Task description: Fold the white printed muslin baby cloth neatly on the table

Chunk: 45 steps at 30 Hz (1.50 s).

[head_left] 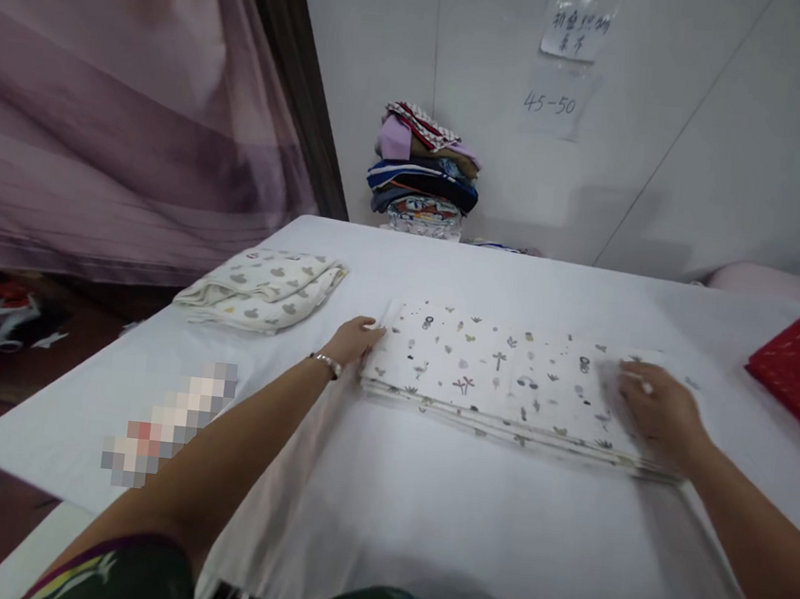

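So the printed cloth (465, 364) is looking matt and pretty smooth, bracelet (326, 364) is giving off a shiny metallic gleam, curtain (126, 109) is showing silky-looking fabric, wall (367, 67) is looking smooth, and the upper note (577, 34) is looking like paper.

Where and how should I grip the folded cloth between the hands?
Probably both short ends, left hand from the left, right hand from the right, pinching every layer: the folded cloth lies flat, a long strip with stacked layers along its near edge.
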Each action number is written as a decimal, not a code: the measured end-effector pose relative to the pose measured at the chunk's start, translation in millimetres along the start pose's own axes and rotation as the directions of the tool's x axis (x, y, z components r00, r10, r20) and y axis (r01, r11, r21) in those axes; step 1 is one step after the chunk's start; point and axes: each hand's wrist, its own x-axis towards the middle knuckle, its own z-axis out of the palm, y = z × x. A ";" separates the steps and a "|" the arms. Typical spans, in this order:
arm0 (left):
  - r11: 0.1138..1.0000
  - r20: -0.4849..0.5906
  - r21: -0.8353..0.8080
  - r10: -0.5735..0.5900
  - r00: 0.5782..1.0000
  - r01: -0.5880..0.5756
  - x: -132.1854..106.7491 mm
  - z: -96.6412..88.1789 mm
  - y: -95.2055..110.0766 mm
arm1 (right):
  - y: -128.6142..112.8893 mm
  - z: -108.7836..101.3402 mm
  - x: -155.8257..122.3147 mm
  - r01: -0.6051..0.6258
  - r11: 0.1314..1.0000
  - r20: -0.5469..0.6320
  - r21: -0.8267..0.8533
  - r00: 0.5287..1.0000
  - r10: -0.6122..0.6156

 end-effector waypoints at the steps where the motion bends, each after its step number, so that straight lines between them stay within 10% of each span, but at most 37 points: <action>1: 0.999 0.028 -0.029 -0.022 0.999 0.023 -9.4 -3.9 -6.0 | -13.7 10.8 -12.4 0.118 0.993 0.053 0.012 0.992 -0.118; 8: 0.978 0.127 -0.176 -0.092 0.988 0.114 -57.7 -15.8 -26.1 | -146.3 96.4 -76.4 0.500 0.811 0.322 0.303 0.748 -0.581; 16: 0.965 0.056 -0.263 -0.007 0.998 0.022 -69.2 -6.9 -44.2 | -241.7 191.0 -95.9 0.678 0.713 0.341 0.177 0.637 -0.691; 28: 0.957 -0.011 -0.252 0.145 0.989 -0.143 -73.5 -6.1 -59.8 | -242.7 220.2 -88.9 0.403 0.860 0.238 0.315 0.843 -0.482; 41: 0.957 -0.011 -0.242 0.160 0.987 -0.157 -69.6 -6.5 -55.2 | -254.2 222.9 -107.9 0.633 0.767 0.298 0.106 0.716 -0.631; 45: 0.951 0.016 -0.273 0.156 0.988 -0.146 -72.5 -5.3 -50.6 | -257.4 224.5 -109.7 0.606 0.794 0.279 0.045 0.756 -0.592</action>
